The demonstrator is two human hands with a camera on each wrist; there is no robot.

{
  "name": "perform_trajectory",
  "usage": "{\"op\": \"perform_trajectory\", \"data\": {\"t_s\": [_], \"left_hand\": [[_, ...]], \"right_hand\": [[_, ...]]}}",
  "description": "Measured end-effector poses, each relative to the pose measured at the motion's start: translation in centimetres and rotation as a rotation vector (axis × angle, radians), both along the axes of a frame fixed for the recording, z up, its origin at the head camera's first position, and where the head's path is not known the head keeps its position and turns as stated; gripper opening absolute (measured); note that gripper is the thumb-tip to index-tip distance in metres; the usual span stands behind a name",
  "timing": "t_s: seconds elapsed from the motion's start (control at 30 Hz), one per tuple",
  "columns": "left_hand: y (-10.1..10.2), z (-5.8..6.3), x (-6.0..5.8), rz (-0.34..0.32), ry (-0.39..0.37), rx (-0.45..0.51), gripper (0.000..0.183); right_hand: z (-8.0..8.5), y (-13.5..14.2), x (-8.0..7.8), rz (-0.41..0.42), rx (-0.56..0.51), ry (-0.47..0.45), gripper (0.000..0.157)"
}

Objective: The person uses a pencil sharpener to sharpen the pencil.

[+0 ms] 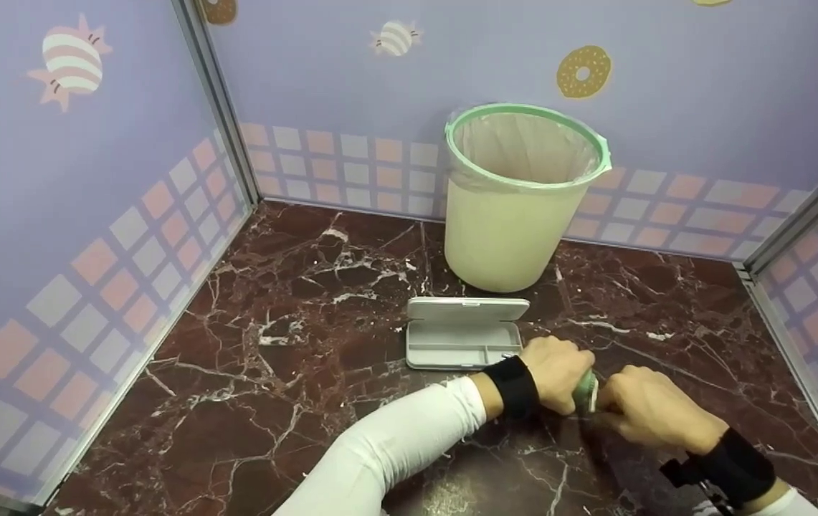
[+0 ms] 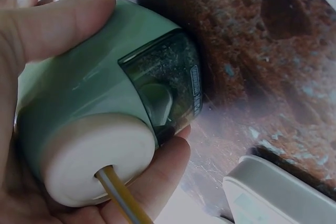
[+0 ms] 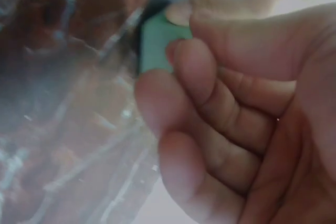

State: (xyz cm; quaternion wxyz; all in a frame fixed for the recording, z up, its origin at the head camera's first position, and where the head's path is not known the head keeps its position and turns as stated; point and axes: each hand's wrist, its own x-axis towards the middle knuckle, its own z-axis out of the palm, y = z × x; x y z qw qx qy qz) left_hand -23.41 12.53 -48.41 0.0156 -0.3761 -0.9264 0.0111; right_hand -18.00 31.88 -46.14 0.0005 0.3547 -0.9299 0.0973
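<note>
My left hand (image 1: 552,369) grips a green pencil sharpener (image 2: 94,82), thumb on one side and fingers on the other. A pencil (image 2: 123,195) with yellow and grey stripes sticks out of the hole in its pale round face. Behind the sharpener's dark see-through window, a rounded part shows. At the sharpener's other end, my right hand (image 1: 656,408) has its fingers curled, with thumb and forefinger against the green body (image 3: 157,45); the part pinched there is hidden. Beside my left wrist lies an open grey-white pencil case (image 1: 466,310) with divided compartments.
A pale yellow bin (image 1: 509,229) with a green rim and a plastic liner stands behind the case, near the back wall (image 1: 337,86). Side walls bound the dark red marbled surface (image 1: 251,401) at left and right. Small pale specks dot it.
</note>
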Motion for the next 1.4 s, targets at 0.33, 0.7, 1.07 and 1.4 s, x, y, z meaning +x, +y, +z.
{"op": "perform_trajectory", "data": {"t_s": [0.33,0.7,1.07,1.4], "left_hand": [[-0.2,-0.4,0.1,-0.002,-0.014,0.005,0.051],[-0.2,-0.9,0.1,-0.009,-0.007,-0.002,0.052],[-0.5,-0.4,0.0,0.001,0.002,0.0,0.051],[-0.1,-0.3,0.2,0.013,-0.001,0.027,0.047]], "right_hand": [[2.4,0.4,-1.2,-0.113,-0.019,0.087,0.037],[0.5,1.3,-3.7,-0.311,-0.13,0.134,0.02],[-3.7,0.5,-3.8,-0.367,-0.135,0.034,0.021],[-4.2,0.2,-1.3,-0.301,-0.064,-0.004,0.053]]}}
